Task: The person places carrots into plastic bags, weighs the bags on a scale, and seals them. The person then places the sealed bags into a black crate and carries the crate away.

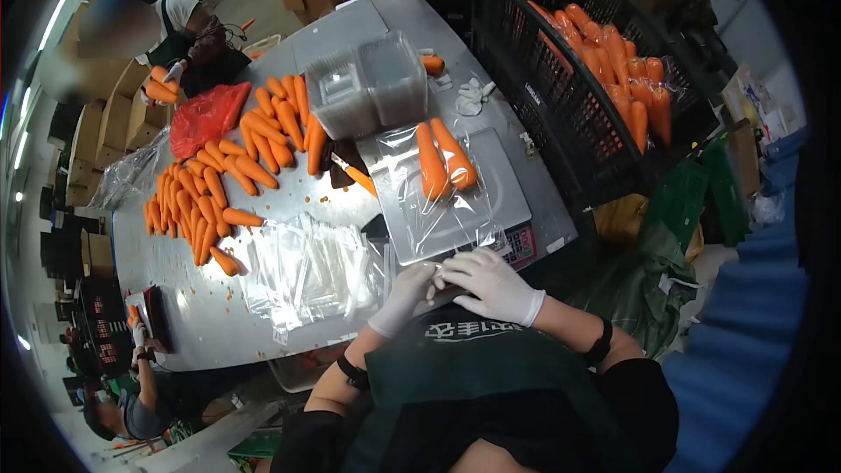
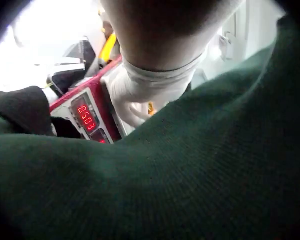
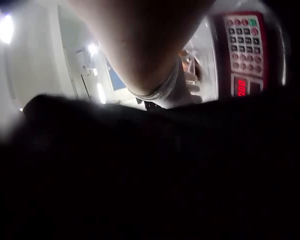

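Two carrots (image 1: 432, 165) lie in a clear plastic bag (image 1: 405, 228) on the flat plate of a scale (image 1: 508, 188). Both hands wear white gloves and meet at the bag's near end, where the left hand (image 1: 405, 300) and the right hand (image 1: 498, 287) pinch its edge with curled fingers. In the left wrist view the gloved left hand (image 2: 145, 92) is beside the scale's lit red display (image 2: 86, 117), its fingertips partly hidden by green cloth. The right wrist view shows part of the right glove (image 3: 177, 95) near the keypad (image 3: 246, 42); its fingers are hidden.
Loose carrots (image 1: 263, 136) cover the table's far left, with empty clear bags (image 1: 307, 271) nearer. Stacked clear trays (image 1: 368, 88) stand behind the scale. A black crate (image 1: 561, 136) of bagged carrots is at the right. Two other people work at the left.
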Demonstrator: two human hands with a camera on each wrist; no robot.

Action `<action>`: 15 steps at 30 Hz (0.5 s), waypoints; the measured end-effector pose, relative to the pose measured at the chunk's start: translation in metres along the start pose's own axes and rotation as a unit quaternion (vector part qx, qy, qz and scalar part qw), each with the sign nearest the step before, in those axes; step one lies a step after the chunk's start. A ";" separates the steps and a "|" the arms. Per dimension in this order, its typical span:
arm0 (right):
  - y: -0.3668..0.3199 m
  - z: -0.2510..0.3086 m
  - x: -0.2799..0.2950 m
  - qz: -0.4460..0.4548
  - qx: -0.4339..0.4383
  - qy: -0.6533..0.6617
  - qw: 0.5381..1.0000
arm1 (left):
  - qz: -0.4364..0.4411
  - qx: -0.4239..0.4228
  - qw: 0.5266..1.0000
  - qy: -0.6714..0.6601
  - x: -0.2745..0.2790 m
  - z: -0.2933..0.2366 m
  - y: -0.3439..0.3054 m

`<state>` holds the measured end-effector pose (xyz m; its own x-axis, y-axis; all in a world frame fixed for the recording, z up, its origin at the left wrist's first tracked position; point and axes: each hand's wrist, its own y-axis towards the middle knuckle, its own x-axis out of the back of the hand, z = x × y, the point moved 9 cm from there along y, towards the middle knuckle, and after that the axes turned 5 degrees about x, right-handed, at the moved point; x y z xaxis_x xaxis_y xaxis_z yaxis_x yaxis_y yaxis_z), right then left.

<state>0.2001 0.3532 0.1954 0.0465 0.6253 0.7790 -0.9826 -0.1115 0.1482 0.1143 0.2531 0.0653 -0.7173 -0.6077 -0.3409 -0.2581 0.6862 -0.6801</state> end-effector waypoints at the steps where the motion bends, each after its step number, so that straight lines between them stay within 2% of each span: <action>1: 0.003 0.005 -0.005 -0.010 0.039 0.099 0.994 | 0.010 -0.027 0.999 0.040 -0.007 -0.007 -0.006; 2: 0.004 0.000 -0.009 -0.036 0.038 0.159 0.986 | 0.009 -0.056 0.993 0.102 -0.010 -0.018 -0.011; 3: 0.004 -0.029 -0.018 -0.089 -0.041 0.228 0.969 | 0.009 -0.055 0.993 0.105 -0.008 -0.016 -0.012; 4: 0.001 -0.039 -0.018 -0.121 -0.048 0.088 0.988 | -0.006 -0.109 0.974 0.199 -0.006 -0.021 -0.013; 5: -0.003 -0.044 -0.015 -0.151 -0.054 -0.058 0.985 | -0.018 -0.165 0.942 0.290 -0.005 -0.026 -0.014; 6: 0.004 -0.030 -0.011 -0.197 -0.004 -0.013 0.980 | 0.007 -0.173 0.952 0.254 0.000 -0.020 -0.010; 7: 0.012 -0.020 -0.012 -0.205 -0.007 0.027 0.978 | 0.013 -0.175 0.951 0.256 0.005 -0.019 -0.005; 9: 0.029 0.005 -0.010 -0.193 0.032 -0.093 0.976 | 0.039 -0.094 0.980 0.169 0.014 -0.008 -0.001; 11: 0.039 0.003 -0.016 -0.173 0.042 -0.135 0.975 | 0.083 -0.095 0.975 0.183 0.006 -0.018 -0.006; 12: 0.045 0.004 -0.019 -0.152 0.057 -0.170 0.972 | 0.189 -0.061 0.980 0.020 -0.005 -0.015 -0.005; 13: 0.050 0.003 -0.019 -0.152 0.054 -0.174 0.971 | 0.286 -0.021 0.947 -0.143 -0.015 -0.015 -0.010; 14: 0.054 0.007 -0.023 -0.131 0.061 -0.190 0.971 | 0.289 -0.017 0.947 -0.142 -0.014 -0.010 -0.013; 15: 0.058 0.010 -0.028 -0.110 0.067 -0.208 0.970 | 0.172 -0.123 0.971 0.109 -0.011 -0.024 -0.020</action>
<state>0.1438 0.3216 0.1884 0.3481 0.2835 0.8936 -0.9098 -0.1278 0.3949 0.1117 0.2558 0.0977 -0.9013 -0.2453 -0.3571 -0.1070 0.9248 -0.3652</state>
